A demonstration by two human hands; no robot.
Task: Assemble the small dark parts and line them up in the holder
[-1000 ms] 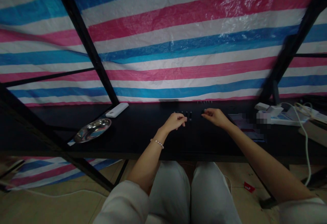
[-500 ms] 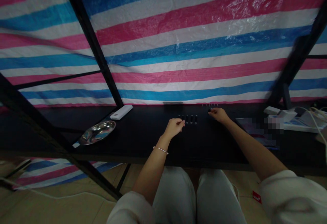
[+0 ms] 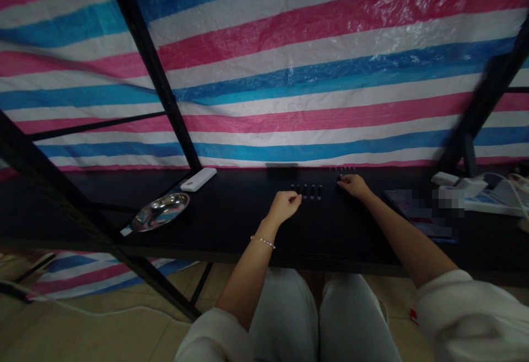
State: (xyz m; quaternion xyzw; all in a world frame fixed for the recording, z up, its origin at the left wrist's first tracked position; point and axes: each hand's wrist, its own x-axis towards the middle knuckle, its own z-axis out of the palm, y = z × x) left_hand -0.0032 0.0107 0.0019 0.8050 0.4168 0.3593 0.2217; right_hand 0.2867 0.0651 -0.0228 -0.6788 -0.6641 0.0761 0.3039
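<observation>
Backdrop: a pink, blue and white striped woven plastic tarpaulin (image 3: 314, 59), hung behind a black metal shelf frame (image 3: 151, 70), apparently as a screen.

Surface: a long matte-black tabletop (image 3: 231, 243), viewed from the seated person's head camera.

Items, left to right: a shallow polished steel dish (image 3: 160, 212), and far behind it a white rounded rectangular plastic block (image 3: 198, 179); at centre, a tidy row of small upright black pegs (image 3: 308, 191), with a second, fainter row (image 3: 343, 168) further off to the right, their even spacing suggesting deliberate placing; at far right, a blurred flat printed sheet (image 3: 417, 213) and a white power strip (image 3: 487, 205), kept away from the work area.

Left hand (image 3: 283, 206): loosely curled, fingertips down, just short of the near row; a beaded bracelet (image 3: 263, 242) sits on the wrist. Whether it holds something tiny cannot be told.

Right hand (image 3: 354, 185): reaching further, fingers drawn together at the near end of the far row, a narrow posture suited to small pieces; any grip is unclear.
</observation>
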